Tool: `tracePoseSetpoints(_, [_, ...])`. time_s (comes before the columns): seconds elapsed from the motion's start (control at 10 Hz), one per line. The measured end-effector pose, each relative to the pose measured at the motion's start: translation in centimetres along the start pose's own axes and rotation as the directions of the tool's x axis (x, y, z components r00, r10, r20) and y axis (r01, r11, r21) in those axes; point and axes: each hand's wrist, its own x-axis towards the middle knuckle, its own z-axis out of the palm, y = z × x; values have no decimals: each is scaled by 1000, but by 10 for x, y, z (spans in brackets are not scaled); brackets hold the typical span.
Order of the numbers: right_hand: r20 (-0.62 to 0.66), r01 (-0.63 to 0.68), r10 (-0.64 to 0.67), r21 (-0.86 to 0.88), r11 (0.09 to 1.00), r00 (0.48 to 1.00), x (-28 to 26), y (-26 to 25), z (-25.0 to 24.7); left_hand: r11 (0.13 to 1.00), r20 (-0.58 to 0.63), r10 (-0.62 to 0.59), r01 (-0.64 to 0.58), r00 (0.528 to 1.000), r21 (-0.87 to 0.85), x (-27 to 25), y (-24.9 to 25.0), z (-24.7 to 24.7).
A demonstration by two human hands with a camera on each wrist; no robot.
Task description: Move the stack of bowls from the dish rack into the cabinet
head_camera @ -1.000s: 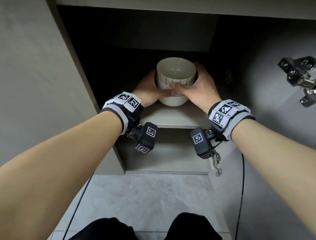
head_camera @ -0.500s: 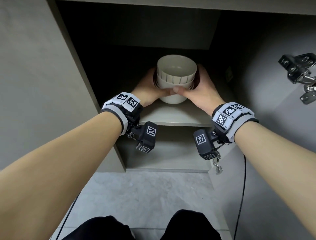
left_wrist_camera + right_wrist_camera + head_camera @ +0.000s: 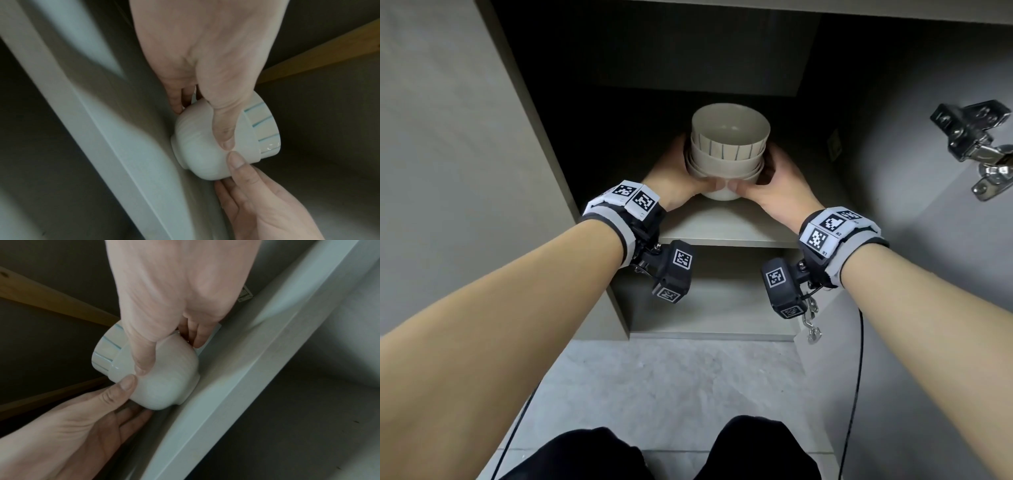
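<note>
On the cabinet shelf [image 3: 722,224], the stack of bowls [image 3: 727,150] rests; left hand [image 3: 674,178] and right hand [image 3: 777,188] clasp it, release remaining

Both forearms reach forward, bare, each wrist wrapped in a marker band with a small black camera hanging under it. The left hand [image 3: 674,178] cups the left side of the bowls [image 3: 727,150], its thumb laid across the near wall and its fingers [image 3: 176,100] curled down behind the base. The right hand [image 3: 777,192] mirrors it on the right side of the bowls, thumb forward, fingers [image 3: 197,335] tucked behind the base. The two thumb tips nearly meet at the front of the bowls.
</note>
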Motion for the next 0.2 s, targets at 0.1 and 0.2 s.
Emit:
tracePoseSetpoints(0.1, [-76, 9, -7, 16, 1000, 997, -13, 6, 1, 998, -89, -38, 42, 995, 46, -13, -6, 2])
tracePoseSetpoints(0.2, [-323, 121, -89, 79, 990, 942, -22, 8, 6, 994, -159, -66, 79, 985, 80, -24, -11, 2])
